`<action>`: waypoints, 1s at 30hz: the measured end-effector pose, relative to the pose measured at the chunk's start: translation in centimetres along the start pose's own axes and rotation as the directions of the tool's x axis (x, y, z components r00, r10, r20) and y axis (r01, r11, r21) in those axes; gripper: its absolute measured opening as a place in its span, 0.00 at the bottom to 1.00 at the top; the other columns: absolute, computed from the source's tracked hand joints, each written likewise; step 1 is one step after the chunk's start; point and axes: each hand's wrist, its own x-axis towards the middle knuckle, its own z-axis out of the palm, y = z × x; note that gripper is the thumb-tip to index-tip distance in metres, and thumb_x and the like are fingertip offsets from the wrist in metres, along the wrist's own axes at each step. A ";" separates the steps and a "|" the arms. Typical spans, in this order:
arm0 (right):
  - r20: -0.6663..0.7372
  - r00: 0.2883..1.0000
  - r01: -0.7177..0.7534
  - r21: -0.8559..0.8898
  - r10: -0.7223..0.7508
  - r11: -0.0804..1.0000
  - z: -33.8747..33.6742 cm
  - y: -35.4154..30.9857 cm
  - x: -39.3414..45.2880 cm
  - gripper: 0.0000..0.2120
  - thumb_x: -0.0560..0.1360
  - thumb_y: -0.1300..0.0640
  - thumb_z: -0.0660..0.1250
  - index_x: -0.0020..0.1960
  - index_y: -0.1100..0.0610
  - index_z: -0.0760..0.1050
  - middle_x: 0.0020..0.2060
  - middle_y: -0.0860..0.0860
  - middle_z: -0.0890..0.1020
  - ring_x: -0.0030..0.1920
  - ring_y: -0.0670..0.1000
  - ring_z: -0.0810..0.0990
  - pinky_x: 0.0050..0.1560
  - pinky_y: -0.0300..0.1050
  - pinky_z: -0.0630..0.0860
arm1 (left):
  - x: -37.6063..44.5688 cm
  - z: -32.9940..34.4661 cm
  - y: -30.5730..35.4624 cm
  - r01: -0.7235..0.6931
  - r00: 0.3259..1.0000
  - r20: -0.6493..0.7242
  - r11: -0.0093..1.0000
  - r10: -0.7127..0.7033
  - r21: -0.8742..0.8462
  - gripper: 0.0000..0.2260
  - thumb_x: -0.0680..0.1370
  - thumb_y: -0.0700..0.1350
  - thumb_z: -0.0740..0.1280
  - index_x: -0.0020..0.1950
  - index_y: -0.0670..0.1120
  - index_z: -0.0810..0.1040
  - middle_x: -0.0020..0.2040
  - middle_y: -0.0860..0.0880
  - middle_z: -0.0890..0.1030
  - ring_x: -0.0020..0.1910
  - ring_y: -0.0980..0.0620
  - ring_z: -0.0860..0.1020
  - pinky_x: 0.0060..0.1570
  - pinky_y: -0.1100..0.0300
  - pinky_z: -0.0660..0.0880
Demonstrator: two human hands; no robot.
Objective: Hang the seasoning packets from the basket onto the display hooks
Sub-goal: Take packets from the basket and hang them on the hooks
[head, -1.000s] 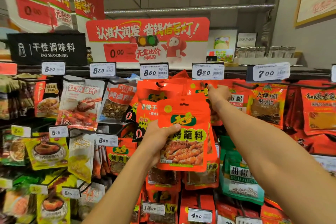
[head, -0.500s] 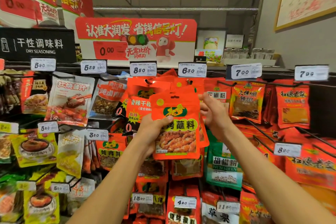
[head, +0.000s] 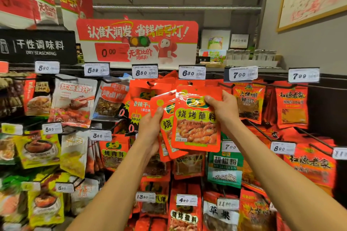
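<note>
My left hand (head: 151,133) holds a small fanned stack of red seasoning packets (head: 165,124) by their left edge, in front of the hook wall. My right hand (head: 223,108) grips the front red packet (head: 196,124) at its upper right corner, thumb on the face; it shows yellow lettering and a picture of fried meat. This packet sits just below the 6.80 price tag (head: 191,73), with its hang hole near the top edge. The hook behind it is hidden by packets. No basket is in view.
Rows of hooks carry hanging packets: red ones (head: 248,103) to the right, a green pepper packet (head: 224,167) below, white and yellow ones (head: 72,99) to the left. Price tags stick out at the hook ends. A red promotion sign (head: 137,41) stands on the top shelf.
My right hand came down from the hook at the top and took hold of the front packet's upper right corner. The stack in my left hand has fanned apart. The view shifted slightly left.
</note>
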 end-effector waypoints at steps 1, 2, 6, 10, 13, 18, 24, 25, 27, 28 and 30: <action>-0.031 0.999 -0.032 0.019 0.033 0.999 0.0 -0.2 0.5 0.04 0.76 0.61 0.73 0.48 0.53 0.80 0.40 0.47 0.88 0.39 0.49 0.87 0.40 0.49 0.83 | 0.1 -0.6 0.2 -0.021 0.999 -0.025 1.000 0.022 0.021 0.08 0.82 0.48 0.66 0.52 0.46 0.82 0.47 0.44 0.88 0.42 0.47 0.86 0.43 0.49 0.83; -0.039 0.997 -0.058 0.038 0.060 0.998 0.1 -0.4 1.1 0.03 0.76 0.60 0.73 0.47 0.54 0.80 0.39 0.47 0.88 0.38 0.49 0.87 0.39 0.48 0.83 | 0.2 -1.2 0.4 -0.047 0.998 -0.048 0.997 0.050 0.058 0.07 0.82 0.48 0.67 0.51 0.47 0.82 0.46 0.45 0.88 0.42 0.47 0.86 0.44 0.49 0.83; -0.015 0.995 -0.097 -0.005 0.097 0.995 1.3 -0.9 2.8 0.05 0.78 0.54 0.71 0.44 0.52 0.82 0.39 0.49 0.88 0.38 0.51 0.87 0.40 0.50 0.82 | 0.4 -3.2 0.8 -0.099 0.990 -0.086 0.986 0.112 0.135 0.06 0.81 0.48 0.68 0.51 0.47 0.82 0.47 0.44 0.87 0.46 0.44 0.86 0.50 0.45 0.82; -0.085 0.993 -0.086 -0.097 0.078 0.992 2.6 -1.0 4.1 0.07 0.76 0.54 0.71 0.39 0.54 0.81 0.35 0.50 0.86 0.38 0.53 0.85 0.43 0.57 0.82 | 0.2 -4.5 1.0 -0.111 0.985 -0.107 0.978 0.132 0.178 0.09 0.82 0.49 0.67 0.53 0.45 0.82 0.48 0.43 0.87 0.49 0.42 0.86 0.50 0.46 0.82; -0.105 0.992 -0.090 -0.157 0.074 0.983 2.9 -0.7 4.6 0.09 0.75 0.55 0.71 0.36 0.54 0.80 0.34 0.49 0.86 0.37 0.53 0.84 0.43 0.58 0.82 | 0.1 -5.2 1.1 -0.115 0.981 -0.135 0.975 0.142 0.191 0.08 0.82 0.49 0.67 0.50 0.47 0.83 0.46 0.45 0.88 0.44 0.47 0.87 0.47 0.50 0.82; -0.159 0.986 -0.081 -0.170 0.054 0.982 3.1 0.5 5.2 0.14 0.75 0.50 0.73 0.40 0.61 0.81 0.40 0.58 0.86 0.38 0.53 0.80 0.39 0.48 0.73 | 0.4 -6.3 1.2 -0.106 0.980 -0.148 0.978 0.134 0.182 0.08 0.82 0.50 0.67 0.50 0.47 0.83 0.45 0.45 0.88 0.44 0.45 0.86 0.49 0.46 0.82; -0.241 0.967 -0.161 -0.300 0.089 0.940 4.2 2.9 8.4 0.14 0.78 0.50 0.71 0.57 0.58 0.81 0.48 0.50 0.83 0.49 0.54 0.79 0.50 0.49 0.74 | 0.9 -8.5 1.1 -0.115 0.968 -0.190 0.961 0.165 0.250 0.10 0.81 0.52 0.68 0.48 0.47 0.83 0.44 0.44 0.87 0.46 0.40 0.86 0.52 0.40 0.81; -0.268 0.960 -0.165 -0.327 0.076 0.931 4.4 3.1 9.1 0.15 0.78 0.50 0.71 0.58 0.59 0.82 0.48 0.49 0.82 0.50 0.53 0.78 0.51 0.47 0.73 | 0.9 -9.0 0.9 -0.124 0.965 -0.189 0.951 0.181 0.282 0.10 0.81 0.52 0.68 0.48 0.47 0.83 0.45 0.44 0.87 0.47 0.40 0.86 0.53 0.38 0.81; -0.296 0.953 -0.177 -0.381 0.062 0.908 4.9 3.6 10.8 0.15 0.78 0.51 0.71 0.59 0.59 0.82 0.51 0.52 0.84 0.55 0.55 0.80 0.55 0.48 0.73 | 1.1 -9.8 0.6 -0.139 0.965 -0.171 0.939 0.200 0.316 0.10 0.81 0.53 0.68 0.49 0.48 0.84 0.46 0.44 0.87 0.48 0.40 0.86 0.55 0.37 0.80; -0.303 0.950 -0.199 -0.386 0.080 0.901 5.2 3.8 11.5 0.15 0.78 0.51 0.71 0.60 0.59 0.82 0.55 0.55 0.84 0.60 0.58 0.80 0.60 0.50 0.75 | 1.2 -10.0 0.5 -0.140 0.968 -0.160 0.941 0.196 0.307 0.11 0.81 0.53 0.68 0.50 0.47 0.84 0.46 0.44 0.88 0.48 0.41 0.86 0.54 0.38 0.80; -0.327 0.935 -0.254 -0.342 0.139 0.905 5.8 4.4 12.8 0.16 0.79 0.51 0.71 0.63 0.59 0.81 0.60 0.58 0.81 0.64 0.61 0.77 0.66 0.54 0.74 | 1.4 -10.1 0.3 -0.141 0.974 -0.136 0.953 0.182 0.268 0.11 0.80 0.53 0.68 0.51 0.46 0.83 0.46 0.44 0.88 0.46 0.41 0.86 0.53 0.39 0.81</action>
